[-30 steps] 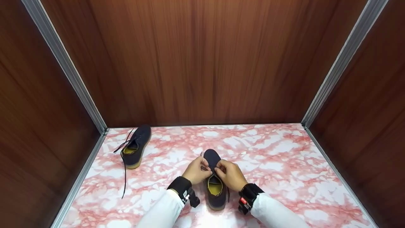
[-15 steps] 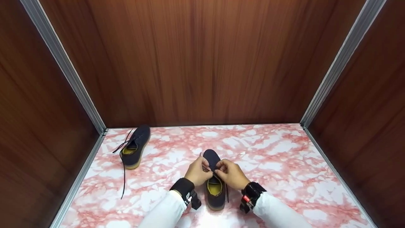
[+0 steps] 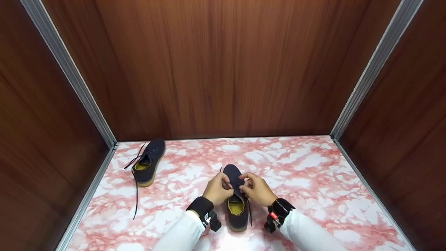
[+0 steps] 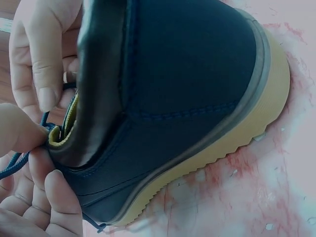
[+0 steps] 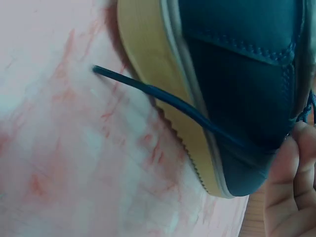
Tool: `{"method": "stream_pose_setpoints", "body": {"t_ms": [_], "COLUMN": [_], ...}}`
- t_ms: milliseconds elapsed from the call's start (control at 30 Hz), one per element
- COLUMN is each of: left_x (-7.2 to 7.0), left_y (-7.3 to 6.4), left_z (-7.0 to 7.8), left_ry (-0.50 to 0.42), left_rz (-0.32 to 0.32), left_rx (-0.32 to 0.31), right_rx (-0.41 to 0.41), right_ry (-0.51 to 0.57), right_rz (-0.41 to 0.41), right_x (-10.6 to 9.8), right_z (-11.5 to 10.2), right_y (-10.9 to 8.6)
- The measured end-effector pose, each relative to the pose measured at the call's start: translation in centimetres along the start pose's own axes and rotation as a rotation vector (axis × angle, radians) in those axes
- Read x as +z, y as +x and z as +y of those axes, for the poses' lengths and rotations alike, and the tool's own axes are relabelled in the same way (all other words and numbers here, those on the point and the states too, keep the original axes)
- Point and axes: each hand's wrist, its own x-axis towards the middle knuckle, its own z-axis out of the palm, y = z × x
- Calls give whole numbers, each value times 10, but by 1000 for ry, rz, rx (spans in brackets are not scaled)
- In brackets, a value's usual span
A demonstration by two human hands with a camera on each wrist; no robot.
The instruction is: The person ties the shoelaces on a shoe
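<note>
Nearest me, at 6 o'clock on the counter: a dark navy, leather-looking shoe (image 3: 238,221) with yellow lining and ridged tan sole, upright, toe towards 12. Its thin, round navy lace (image 5: 170,99) drapes over the right flank, free end at about 5 o'clock.

At the shoe's throat, from 9 o'clock, the fingers of my left hand (image 3: 215,191) pinch the lace; position unchanged against half a second ago. From 3 o'clock, my right hand (image 3: 257,190): forefinger now lifted and shifted outward, showing a gap above the thumb. Fingers narrower before, moderately apart now; a strand runs behind the thumb, apparently held lightly between it and another finger.

Reading: right grip being readjusted, so the left pinch probably steadies most of the lacing. Strands gather at the throat; no finished bow visible.

Farther, at 10 o'clock, well apart: a matching navy shoe (image 3: 156,150), toe between 12 and 1, laces loose, untouched.

Beyond: the far edge of the pink-and-white marbled counter (image 3: 296,160), then a reddish-brown wood-grain panel (image 3: 223,69) at 12.
</note>
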Motion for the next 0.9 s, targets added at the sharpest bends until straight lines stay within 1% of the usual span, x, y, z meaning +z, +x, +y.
{"method": "stream_pose_setpoints", "body": {"t_ms": [267,467,700,800,900], "left_x": [0,-1,-3,-6,-11], "left_y": [0,0,-2,-3,-6], "left_z": [1,1,-1,-2,-4], "left_ry": [51,50,-4,-41,-113], "left_rz": [12,12,-10,-43,-92], "left_rx": [29,34,24,31,51], "right_rx": [-1,4,-14,-22,-30], "right_ry": [-57,-92,-127,-129,-134], "right_rz": [-27,10,66,81,96], "right_x": [1,4,6,7,7], "right_z": [-5,-7,-6,-5,-2], "right_y": [4,5,4,4,3]}}
